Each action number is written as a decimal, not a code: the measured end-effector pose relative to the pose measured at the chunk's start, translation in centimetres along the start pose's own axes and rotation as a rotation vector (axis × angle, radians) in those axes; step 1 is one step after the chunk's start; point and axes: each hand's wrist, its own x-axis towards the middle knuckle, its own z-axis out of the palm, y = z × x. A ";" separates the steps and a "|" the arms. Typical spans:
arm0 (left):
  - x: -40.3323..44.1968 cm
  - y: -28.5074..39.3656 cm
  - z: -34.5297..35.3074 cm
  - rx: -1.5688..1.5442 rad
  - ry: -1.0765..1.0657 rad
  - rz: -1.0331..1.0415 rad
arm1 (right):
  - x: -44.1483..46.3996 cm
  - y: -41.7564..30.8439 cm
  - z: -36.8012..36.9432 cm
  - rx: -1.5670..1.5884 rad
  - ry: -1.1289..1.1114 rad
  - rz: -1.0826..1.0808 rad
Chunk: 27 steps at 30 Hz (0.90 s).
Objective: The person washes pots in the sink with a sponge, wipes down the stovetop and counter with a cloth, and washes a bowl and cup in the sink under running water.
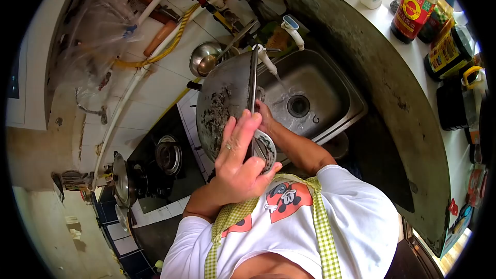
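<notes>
A large, blackened metal wok [225, 98] stands tilted on its edge beside the sink [323, 80], its scorched outer side facing left. My left hand [238, 157] grips its near edge, fingers stretched along the outside and thumb by a small round white-rimmed item [266, 150] with dark marks. On the wok's inner side is my right hand [264, 116]; its fingers are partly hidden, and what they hold is unclear. Water runs from the white faucet [266, 62] into the sink, near the drain [298, 106].
Left of the wok are a gas stove [168, 157] and a lidded pan [122, 178]. A metal ladle [206, 62] and pipes [206, 2] are by the wall. Sauce bottles [413, 10] line the right ledge [361, 20]. Another white tap [293, 33] stands behind the sink.
</notes>
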 end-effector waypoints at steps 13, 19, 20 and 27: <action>0.2 1.7 -0.3 0.005 -0.102 0.184 | -0.1 -0.5 1.6 0.081 -0.038 -0.123; 0.2 1.8 -0.4 -0.009 -0.108 0.215 | 0.6 -0.3 0.8 0.106 -0.061 -0.119; 0.3 1.8 -0.5 -0.011 -0.110 0.206 | 0.7 -0.2 0.7 0.103 -0.058 -0.122; 0.1 1.6 -0.8 -0.017 -0.106 0.202 | 0.8 -0.3 0.4 0.105 -0.047 -0.130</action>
